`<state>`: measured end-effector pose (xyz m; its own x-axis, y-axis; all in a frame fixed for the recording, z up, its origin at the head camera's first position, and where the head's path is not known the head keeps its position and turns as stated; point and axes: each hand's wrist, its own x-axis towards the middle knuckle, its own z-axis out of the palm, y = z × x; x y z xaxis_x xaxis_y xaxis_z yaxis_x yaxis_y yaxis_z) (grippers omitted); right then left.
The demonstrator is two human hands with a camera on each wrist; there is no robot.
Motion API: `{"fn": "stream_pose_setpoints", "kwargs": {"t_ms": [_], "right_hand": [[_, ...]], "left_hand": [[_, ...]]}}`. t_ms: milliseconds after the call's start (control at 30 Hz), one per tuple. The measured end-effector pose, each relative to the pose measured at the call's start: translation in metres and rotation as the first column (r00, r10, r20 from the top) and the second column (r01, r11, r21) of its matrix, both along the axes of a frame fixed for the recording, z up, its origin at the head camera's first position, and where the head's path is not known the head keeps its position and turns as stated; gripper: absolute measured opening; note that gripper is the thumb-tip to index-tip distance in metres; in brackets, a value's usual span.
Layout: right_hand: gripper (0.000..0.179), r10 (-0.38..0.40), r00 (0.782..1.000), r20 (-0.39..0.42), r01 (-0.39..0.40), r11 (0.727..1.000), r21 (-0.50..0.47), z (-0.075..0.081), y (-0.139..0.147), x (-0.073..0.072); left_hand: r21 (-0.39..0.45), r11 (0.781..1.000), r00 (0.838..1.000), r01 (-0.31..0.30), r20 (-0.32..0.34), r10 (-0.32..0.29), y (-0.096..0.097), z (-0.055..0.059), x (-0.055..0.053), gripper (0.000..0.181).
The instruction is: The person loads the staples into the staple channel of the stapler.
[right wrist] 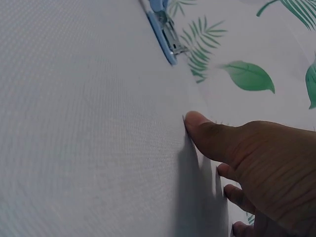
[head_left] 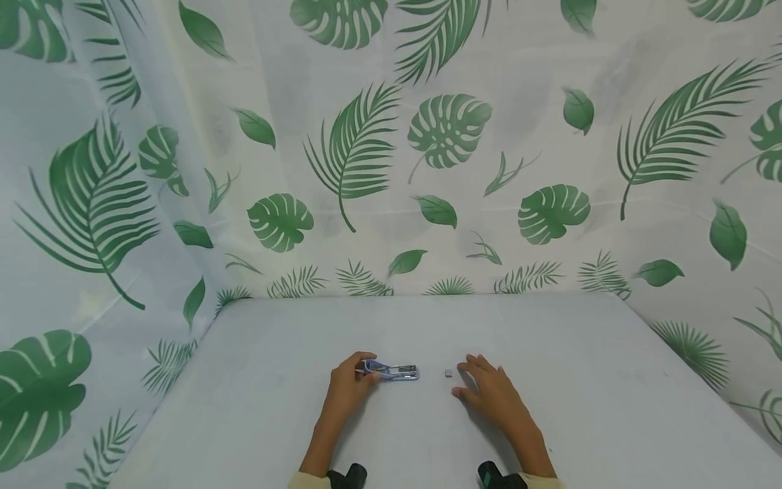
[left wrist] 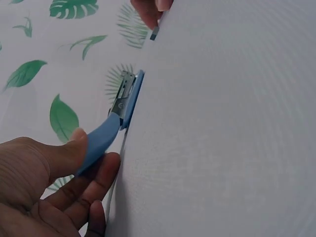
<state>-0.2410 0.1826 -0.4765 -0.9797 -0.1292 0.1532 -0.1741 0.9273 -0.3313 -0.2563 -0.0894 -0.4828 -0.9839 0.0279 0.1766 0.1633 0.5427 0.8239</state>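
Note:
A blue stapler (head_left: 391, 371) lies on the white table with its top cover swung back, so that its metal staple channel (left wrist: 124, 93) shows. My left hand (head_left: 349, 388) grips the raised blue cover (left wrist: 98, 143) between thumb and fingers, at the stapler's left end. To the right of the stapler rests a small grey piece (head_left: 449, 373) that looks like a short strip of staples. My right hand (head_left: 491, 397) is just right of it, thumb and fingers spread apart and holding nothing. In the right wrist view the thumb (right wrist: 197, 121) is low over the table, and the strip cannot be made out.
The white table (head_left: 275, 421) reaches back to a curtain (head_left: 379, 224) with green leaf prints, which hangs behind it and along both sides. Dark wrist cameras (head_left: 351, 477) are strapped below both hands.

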Motion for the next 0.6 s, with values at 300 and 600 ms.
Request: {"fn": "stream_pose_setpoints", "kwargs": {"t_ms": [300, 600], "right_hand": [[0.050, 0.014, 1.000, 0.005, -0.014, 0.999, -0.033, -0.0010, 0.0004, -0.0012], [0.050, 0.024, 0.999, 0.031, -0.020, 0.994, -0.108, -0.0046, -0.0005, -0.0025]], "left_hand": [[0.112, 0.993, 0.997, 0.041, 0.066, -0.049, 0.0048, 0.0036, 0.0004, 0.032], [-0.025, 0.995, 0.993, 0.101, 0.059, -0.100, 0.0092, 0.0025, 0.0017, 0.032]]}}
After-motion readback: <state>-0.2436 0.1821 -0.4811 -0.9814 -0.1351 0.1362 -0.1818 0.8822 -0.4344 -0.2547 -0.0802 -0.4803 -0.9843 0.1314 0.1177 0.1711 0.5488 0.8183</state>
